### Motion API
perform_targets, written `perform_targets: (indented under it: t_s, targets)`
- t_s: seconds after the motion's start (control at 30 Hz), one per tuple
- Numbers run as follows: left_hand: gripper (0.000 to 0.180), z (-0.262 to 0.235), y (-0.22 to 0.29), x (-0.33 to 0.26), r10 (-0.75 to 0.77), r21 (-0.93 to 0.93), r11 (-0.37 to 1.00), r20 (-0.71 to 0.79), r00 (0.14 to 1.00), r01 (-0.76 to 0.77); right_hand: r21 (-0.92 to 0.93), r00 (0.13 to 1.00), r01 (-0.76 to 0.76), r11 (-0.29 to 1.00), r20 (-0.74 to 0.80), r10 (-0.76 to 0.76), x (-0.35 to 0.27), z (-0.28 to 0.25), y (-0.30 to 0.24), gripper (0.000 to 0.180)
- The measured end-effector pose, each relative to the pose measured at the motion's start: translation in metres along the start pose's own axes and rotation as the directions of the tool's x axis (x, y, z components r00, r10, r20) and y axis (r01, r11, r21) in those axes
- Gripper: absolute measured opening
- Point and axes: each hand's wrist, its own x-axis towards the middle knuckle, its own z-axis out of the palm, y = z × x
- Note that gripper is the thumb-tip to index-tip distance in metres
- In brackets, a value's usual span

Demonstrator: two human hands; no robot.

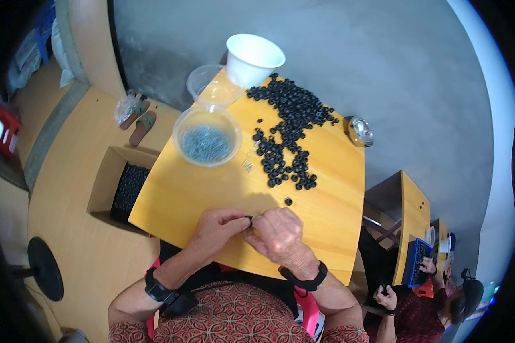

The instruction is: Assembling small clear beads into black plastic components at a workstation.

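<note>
My left hand (217, 228) and my right hand (277, 231) meet fingertip to fingertip over the near edge of a yellow wooden table (183, 194). Both pinch a small dark part between them; it is too small to tell what it is. One loose black ring (288, 201) lies just beyond my right hand. A long heap of black rubber rings (289, 128) spreads across the far half of the table. A clear plastic bowl (207, 137) holding small grey metal pieces stands at the left.
A white cup (254, 57) and an empty clear bowl (212, 86) stand at the table's far corner. A cardboard box (123, 186) of black rings sits on the floor at left, beside sandals (140, 117). Another person (435, 297) works at a desk lower right.
</note>
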Motion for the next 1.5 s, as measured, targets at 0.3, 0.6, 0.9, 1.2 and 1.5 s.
perform_targets:
  t_s: [0.3,0.6,0.9,1.2,1.5]
  targets:
    - [0.021,-0.004,0.01,-0.004,0.034,0.067,0.997,-0.01,0.999,-0.033,0.091,0.999,0.029,0.995,-0.023,-0.027,0.003,0.004,0.003,0.02]
    - [0.018,-0.06,0.075,-0.028,0.317,0.212,0.941,-0.283,0.905,-0.263,-0.057,1.0,-0.011,0.998,-0.017,0.01,0.006,-0.03,0.016,0.019]
    - [0.053,-0.186,0.058,-0.06,0.467,0.506,0.856,-0.677,0.568,-0.1,-0.113,0.969,-0.242,0.964,-0.07,0.235,-0.003,-0.048,0.049,0.019]
    - [0.022,-0.077,0.068,-0.031,0.25,0.095,0.968,-0.285,0.925,-0.232,0.059,0.907,-0.413,0.909,0.113,0.405,-0.03,-0.026,0.064,0.014]
    - [0.024,-0.008,0.024,-0.001,0.006,0.046,0.999,0.114,0.993,-0.011,0.21,0.978,-0.208,0.955,0.036,0.205,-0.02,-0.017,0.024,0.02]
